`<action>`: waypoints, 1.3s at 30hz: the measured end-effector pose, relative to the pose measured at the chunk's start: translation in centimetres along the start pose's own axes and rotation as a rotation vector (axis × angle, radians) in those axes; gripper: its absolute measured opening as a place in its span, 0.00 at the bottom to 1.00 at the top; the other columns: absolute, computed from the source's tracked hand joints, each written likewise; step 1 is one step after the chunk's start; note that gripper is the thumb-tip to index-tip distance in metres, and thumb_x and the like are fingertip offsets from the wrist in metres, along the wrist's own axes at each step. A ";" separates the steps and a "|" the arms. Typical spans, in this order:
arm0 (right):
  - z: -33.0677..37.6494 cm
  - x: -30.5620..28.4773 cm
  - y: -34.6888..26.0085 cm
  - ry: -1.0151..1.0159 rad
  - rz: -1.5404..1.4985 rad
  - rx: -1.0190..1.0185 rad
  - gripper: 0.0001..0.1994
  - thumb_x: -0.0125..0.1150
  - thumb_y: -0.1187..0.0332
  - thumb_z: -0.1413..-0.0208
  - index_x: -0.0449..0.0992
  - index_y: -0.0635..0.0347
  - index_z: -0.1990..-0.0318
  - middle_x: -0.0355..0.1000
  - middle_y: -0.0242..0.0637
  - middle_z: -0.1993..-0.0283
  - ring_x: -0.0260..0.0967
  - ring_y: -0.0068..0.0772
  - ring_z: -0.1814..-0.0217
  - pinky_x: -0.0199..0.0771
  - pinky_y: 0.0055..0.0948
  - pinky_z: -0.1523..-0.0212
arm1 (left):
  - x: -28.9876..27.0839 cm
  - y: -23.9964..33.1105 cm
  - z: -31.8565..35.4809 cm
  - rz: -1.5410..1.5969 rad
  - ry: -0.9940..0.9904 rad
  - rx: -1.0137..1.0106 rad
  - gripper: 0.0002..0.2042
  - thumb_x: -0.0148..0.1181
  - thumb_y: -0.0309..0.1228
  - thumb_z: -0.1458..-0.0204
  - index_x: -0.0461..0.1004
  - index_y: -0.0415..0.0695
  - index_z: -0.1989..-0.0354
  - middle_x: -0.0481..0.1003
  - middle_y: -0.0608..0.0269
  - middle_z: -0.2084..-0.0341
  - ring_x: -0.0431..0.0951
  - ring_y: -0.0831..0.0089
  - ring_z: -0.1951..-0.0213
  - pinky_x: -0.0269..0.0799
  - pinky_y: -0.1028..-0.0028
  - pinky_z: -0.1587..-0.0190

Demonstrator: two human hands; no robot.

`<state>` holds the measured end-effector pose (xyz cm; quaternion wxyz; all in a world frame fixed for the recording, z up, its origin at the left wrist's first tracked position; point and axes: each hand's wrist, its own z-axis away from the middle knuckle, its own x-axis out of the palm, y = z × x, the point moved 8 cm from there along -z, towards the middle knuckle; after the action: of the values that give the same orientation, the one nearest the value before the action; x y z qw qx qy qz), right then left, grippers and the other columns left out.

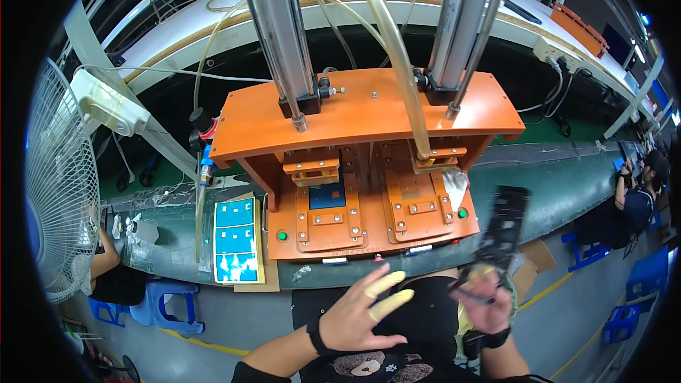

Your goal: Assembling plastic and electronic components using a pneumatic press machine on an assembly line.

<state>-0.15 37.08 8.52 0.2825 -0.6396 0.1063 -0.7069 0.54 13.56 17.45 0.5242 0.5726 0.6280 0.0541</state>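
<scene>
The right hand point(489, 305) grips a black strip point(505, 223); the left hand point(358, 315) is open, empty, near the orange press point(369, 113). Better hold the strip flat.

A tall sheet of blue rectangular labels point(235, 241) on yellowish backing lies at the counter point(539, 198)'s near edge, left of the orange press. A smaller blue label panel point(328, 194) sits in the press's left bay. No screens or signs are legible elsewhere.
</scene>
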 end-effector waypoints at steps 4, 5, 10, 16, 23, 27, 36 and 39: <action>1.2 6.5 8.4 -0.409 -0.035 0.386 0.37 0.68 0.62 0.55 0.59 0.58 0.36 0.60 0.47 0.36 0.60 0.47 0.36 0.59 0.45 0.37 | 0.0 0.9 0.6 -0.036 -0.044 0.067 0.38 0.73 0.44 0.62 0.66 0.47 0.40 0.60 0.51 0.39 0.58 0.46 0.36 0.60 0.51 0.38; 1.3 7.0 9.6 -0.442 -0.044 0.432 0.38 0.67 0.60 0.55 0.59 0.58 0.36 0.59 0.47 0.36 0.59 0.46 0.36 0.58 0.44 0.36 | -0.4 0.6 0.9 -0.074 -0.093 0.049 0.37 0.73 0.39 0.65 0.67 0.47 0.41 0.62 0.53 0.40 0.60 0.49 0.36 0.61 0.52 0.39; -1.0 7.8 13.8 -0.587 0.003 0.578 0.44 0.68 0.55 0.57 0.51 0.53 0.32 0.54 0.50 0.33 0.55 0.48 0.32 0.53 0.46 0.32 | -3.9 -0.4 3.0 -0.069 0.010 -0.007 0.39 0.74 0.30 0.74 0.69 0.43 0.44 0.70 0.52 0.46 0.68 0.49 0.42 0.64 0.57 0.41; -5.7 10.3 14.7 -0.573 0.108 0.450 0.34 0.58 0.60 0.40 0.50 0.59 0.31 0.63 0.44 0.37 0.65 0.40 0.37 0.64 0.36 0.40 | -8.9 -5.1 2.8 -0.151 0.101 -0.087 0.32 0.69 0.27 0.68 0.70 0.42 0.47 0.71 0.49 0.47 0.70 0.51 0.44 0.66 0.62 0.41; -4.9 5.1 14.3 -0.509 0.615 0.409 0.23 0.58 0.74 0.40 0.63 0.63 0.38 0.71 0.37 0.46 0.68 0.25 0.46 0.67 0.26 0.43 | -12.9 -10.6 0.0 -0.172 0.015 -0.271 0.32 0.66 0.27 0.65 0.68 0.41 0.44 0.69 0.50 0.49 0.68 0.54 0.44 0.63 0.65 0.40; -3.4 0.4 12.7 -0.363 0.711 0.362 0.21 0.58 0.75 0.41 0.65 0.64 0.40 0.72 0.38 0.48 0.69 0.25 0.47 0.68 0.26 0.43 | -12.8 -10.7 -0.8 -0.408 -0.146 -0.195 0.32 0.65 0.35 0.62 0.67 0.42 0.42 0.68 0.51 0.49 0.65 0.52 0.45 0.62 0.62 0.41; -1.7 -4.1 11.3 -0.165 0.762 0.304 0.21 0.60 0.75 0.42 0.67 0.64 0.41 0.73 0.35 0.49 0.70 0.20 0.50 0.70 0.21 0.48 | -12.0 -10.6 -0.9 -0.577 -0.276 -0.164 0.37 0.68 0.43 0.60 0.64 0.42 0.39 0.66 0.50 0.47 0.64 0.51 0.45 0.62 0.60 0.42; -2.1 -3.0 11.8 -0.200 0.811 0.324 0.21 0.60 0.75 0.43 0.66 0.64 0.41 0.72 0.35 0.49 0.69 0.20 0.51 0.70 0.22 0.48 | -12.6 -10.0 1.0 -0.518 -0.077 -0.152 0.41 0.67 0.51 0.57 0.61 0.40 0.38 0.64 0.50 0.44 0.62 0.50 0.41 0.59 0.57 0.39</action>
<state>1.03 28.61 -0.35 0.6422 -0.5592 0.2085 -0.4811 -7.91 -0.12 17.81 0.5857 0.3536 0.7271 -0.0567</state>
